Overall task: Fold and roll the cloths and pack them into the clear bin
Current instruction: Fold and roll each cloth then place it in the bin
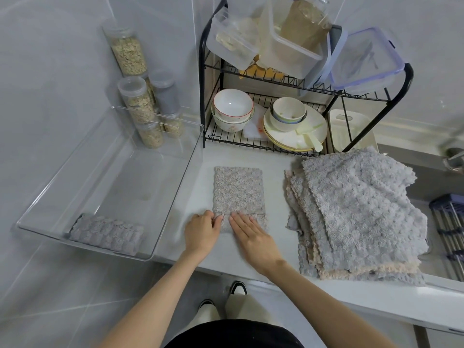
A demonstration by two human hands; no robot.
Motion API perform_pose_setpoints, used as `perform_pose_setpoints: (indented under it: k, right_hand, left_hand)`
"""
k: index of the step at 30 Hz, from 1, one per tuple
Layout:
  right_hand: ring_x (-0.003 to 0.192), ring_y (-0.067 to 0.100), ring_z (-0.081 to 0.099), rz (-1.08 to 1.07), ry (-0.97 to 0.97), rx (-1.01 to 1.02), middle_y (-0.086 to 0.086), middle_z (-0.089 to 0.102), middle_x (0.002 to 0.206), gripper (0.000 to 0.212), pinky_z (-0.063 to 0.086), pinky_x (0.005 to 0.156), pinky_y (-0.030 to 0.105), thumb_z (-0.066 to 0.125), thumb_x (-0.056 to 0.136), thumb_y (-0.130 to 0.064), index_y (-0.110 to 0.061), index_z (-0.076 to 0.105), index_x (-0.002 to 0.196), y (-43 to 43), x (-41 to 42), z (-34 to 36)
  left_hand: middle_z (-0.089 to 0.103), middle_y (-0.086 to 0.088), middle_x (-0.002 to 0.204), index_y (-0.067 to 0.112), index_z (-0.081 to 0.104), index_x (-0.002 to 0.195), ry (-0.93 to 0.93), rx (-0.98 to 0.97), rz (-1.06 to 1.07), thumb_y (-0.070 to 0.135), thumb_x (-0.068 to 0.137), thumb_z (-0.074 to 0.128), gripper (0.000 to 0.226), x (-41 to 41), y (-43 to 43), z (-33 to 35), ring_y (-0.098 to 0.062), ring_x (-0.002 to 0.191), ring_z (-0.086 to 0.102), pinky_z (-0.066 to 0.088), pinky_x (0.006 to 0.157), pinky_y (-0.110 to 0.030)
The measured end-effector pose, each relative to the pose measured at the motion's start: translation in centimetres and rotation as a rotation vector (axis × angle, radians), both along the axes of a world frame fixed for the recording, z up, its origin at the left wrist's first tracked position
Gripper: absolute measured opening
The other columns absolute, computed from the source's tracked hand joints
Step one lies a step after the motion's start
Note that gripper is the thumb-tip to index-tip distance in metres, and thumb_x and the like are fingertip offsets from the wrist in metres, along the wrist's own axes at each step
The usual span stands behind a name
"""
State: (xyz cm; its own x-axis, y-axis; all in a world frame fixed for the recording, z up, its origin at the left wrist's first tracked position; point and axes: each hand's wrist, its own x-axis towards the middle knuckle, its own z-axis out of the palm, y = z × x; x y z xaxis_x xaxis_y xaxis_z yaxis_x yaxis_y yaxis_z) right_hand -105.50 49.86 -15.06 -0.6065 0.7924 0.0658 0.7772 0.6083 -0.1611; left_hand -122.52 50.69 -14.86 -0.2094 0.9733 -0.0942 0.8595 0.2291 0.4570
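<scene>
A folded grey cloth (238, 189) lies as a narrow strip on the white counter, long side running away from me. Its near end is turned over into a small fold. My left hand (201, 232) curls its fingers round the left part of that fold. My right hand (253, 236) lies flat on the right part with straight fingers. The clear bin (175, 197) stands to the left, and one rolled grey cloth (106, 233) lies in its near corner. A stack of unfolded grey and beige cloths (356, 217) sits to the right.
A black wire dish rack (263, 144) with bowls, plates and plastic containers stands behind the cloth. Jars of grains (136, 101) stand behind the bin by the wall. A sink (431, 187) and a dark drainer (449, 227) lie at the right. The counter's front edge is close to me.
</scene>
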Motion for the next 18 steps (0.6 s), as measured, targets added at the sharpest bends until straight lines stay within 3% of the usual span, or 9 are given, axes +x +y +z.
perform_pose_setpoints:
  k: [3, 11, 15, 18]
  right_hand:
    - [0.127, 0.022, 0.051, -0.004, 0.003, -0.009, 0.009, 0.053, 0.138, 0.057, 0.038, 0.106, 0.035, 0.031, 0.080, -0.004, -0.003, 0.053, 0.133, 0.3, 1.4, 0.1]
    - [0.117, 0.022, 0.059, -0.066, -0.006, 0.032, 0.012, 0.059, 0.129, 0.053, 0.047, 0.094, 0.028, 0.032, 0.080, -0.002, 0.000, 0.060, 0.125, 0.5, 4.0, 0.0]
    - [0.116, 0.025, 0.060, -0.052, 0.016, 0.059, 0.014, 0.059, 0.129, 0.058, 0.048, 0.094, 0.030, 0.067, 0.069, 0.005, 0.001, 0.058, 0.127, 0.8, 4.1, -0.7]
    - [0.112, 0.022, 0.063, -0.069, 0.001, 0.030, 0.011, 0.063, 0.125, 0.065, 0.050, 0.091, 0.027, 0.081, 0.060, 0.003, -0.002, 0.062, 0.122, 1.0, 4.0, -0.7]
  left_hand:
    - [0.068, -0.007, 0.082, 0.011, 0.060, 0.088, 0.040, 0.008, -0.020, 0.041, 0.096, 0.044, 0.035, 0.0, 0.1, 0.1, -0.027, 0.084, 0.060, 0.037, 0.063, -0.033]
    - [0.063, -0.004, 0.079, 0.012, 0.055, 0.087, 0.093, 0.035, -0.016, 0.040, 0.095, 0.047, 0.029, 0.1, 0.0, 0.6, -0.023, 0.078, 0.058, 0.033, 0.058, -0.030]
    - [0.058, -0.001, 0.099, 0.014, 0.059, 0.095, 0.131, 0.364, -0.230, 0.016, 0.085, 0.065, 0.012, -0.2, -0.5, -0.1, -0.021, 0.086, 0.052, 0.046, 0.068, -0.031]
    - [0.061, 0.008, 0.110, 0.021, 0.062, 0.109, 0.134, 0.427, -0.450, 0.019, 0.086, 0.056, 0.023, -0.8, -1.0, -1.1, -0.013, 0.103, 0.050, 0.037, 0.084, -0.025]
